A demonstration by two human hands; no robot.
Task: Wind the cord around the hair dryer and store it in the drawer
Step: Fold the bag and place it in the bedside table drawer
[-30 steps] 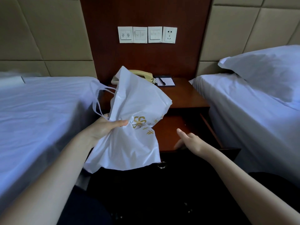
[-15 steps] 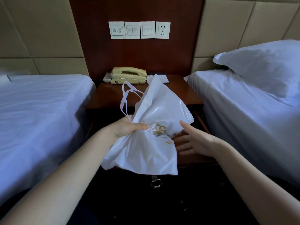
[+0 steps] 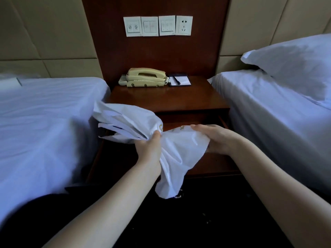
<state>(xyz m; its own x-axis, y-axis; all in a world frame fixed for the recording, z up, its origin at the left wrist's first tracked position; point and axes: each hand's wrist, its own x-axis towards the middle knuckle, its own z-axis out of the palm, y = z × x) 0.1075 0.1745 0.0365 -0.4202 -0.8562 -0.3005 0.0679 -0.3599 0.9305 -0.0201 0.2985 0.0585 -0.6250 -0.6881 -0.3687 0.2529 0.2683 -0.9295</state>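
Two bare hands hold a white plastic bag over the open drawer of a dark wood nightstand. The left hand squeezes the bag tight in the middle, and the right hand grips its other end. A yellow phone and a notepad with a pen sit on top, with a white bed on each side and wall switches above.

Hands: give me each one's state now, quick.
Left hand: closed on the white plastic bag.
Right hand: closed on the same bag.
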